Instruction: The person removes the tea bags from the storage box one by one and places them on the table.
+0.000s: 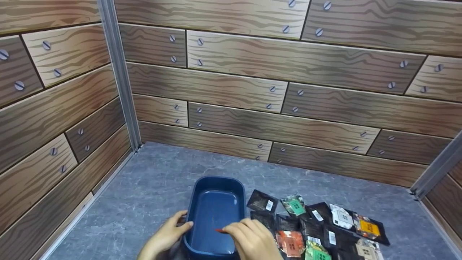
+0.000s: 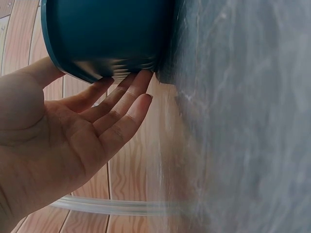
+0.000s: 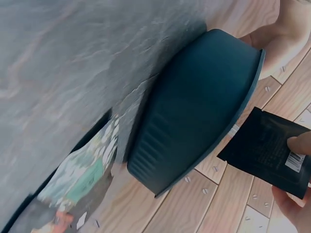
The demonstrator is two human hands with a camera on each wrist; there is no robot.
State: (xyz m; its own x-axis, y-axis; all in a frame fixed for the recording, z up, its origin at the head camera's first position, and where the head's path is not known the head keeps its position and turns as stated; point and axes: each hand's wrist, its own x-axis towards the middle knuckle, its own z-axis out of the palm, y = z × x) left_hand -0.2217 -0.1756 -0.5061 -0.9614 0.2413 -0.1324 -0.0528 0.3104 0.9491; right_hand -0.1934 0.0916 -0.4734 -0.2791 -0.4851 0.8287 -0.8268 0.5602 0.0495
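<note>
A deep blue rectangular plastic bin (image 1: 213, 209) stands upright on the table, with nothing seen lying inside. My left hand (image 1: 166, 234) holds its left side, thumb at the rim and fingertips against the outer wall in the left wrist view. Above the bin's right half, my right hand (image 1: 252, 240) pinches a small flat packet (image 3: 260, 145) between thumb and fingers. Its black side with a white barcode label faces the right wrist camera; only a thin red edge shows in the head view. The packet is apart from the bin.
Right of the bin lie several similar packets, some overlapping: black-backed ones (image 1: 260, 202), a green-labelled one (image 1: 295, 206), a red-orange one (image 1: 290, 242) and a yellow-labelled one (image 1: 368, 226). Wood-patterned panels (image 1: 231, 79) with metal corner posts (image 1: 121, 72) enclose the grey marbled table (image 1: 162, 173).
</note>
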